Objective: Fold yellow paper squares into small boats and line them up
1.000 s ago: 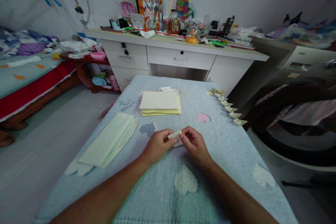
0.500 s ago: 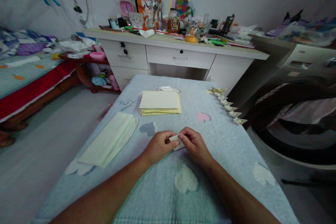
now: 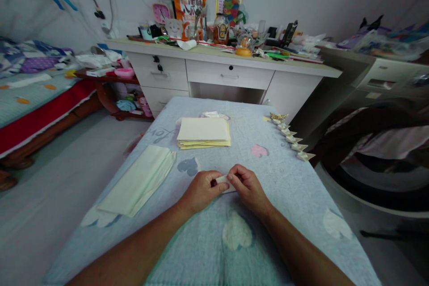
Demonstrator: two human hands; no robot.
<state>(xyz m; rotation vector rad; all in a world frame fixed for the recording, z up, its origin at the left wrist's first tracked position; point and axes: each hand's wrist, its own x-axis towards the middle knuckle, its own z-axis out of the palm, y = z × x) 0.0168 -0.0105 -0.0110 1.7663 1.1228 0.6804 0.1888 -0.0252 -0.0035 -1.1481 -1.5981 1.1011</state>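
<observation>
Head view, lower centre: I log left hand [image 3: 202,191] and right hand [image 3: 248,187] pinching one folded paper [image 3: 222,179], seemingly mid-crease, next wanting firm pressing

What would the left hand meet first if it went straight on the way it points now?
Likely the right hand, just across the folded paper that the left hand holds; exact depth is unclear.

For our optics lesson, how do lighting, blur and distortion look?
Head view: dim light, no strong glare; head view: front-loading washing machine looks stretched, soft at right; head view: shadow beneath white desk, folded paper too small to judge sharpness.
</observation>
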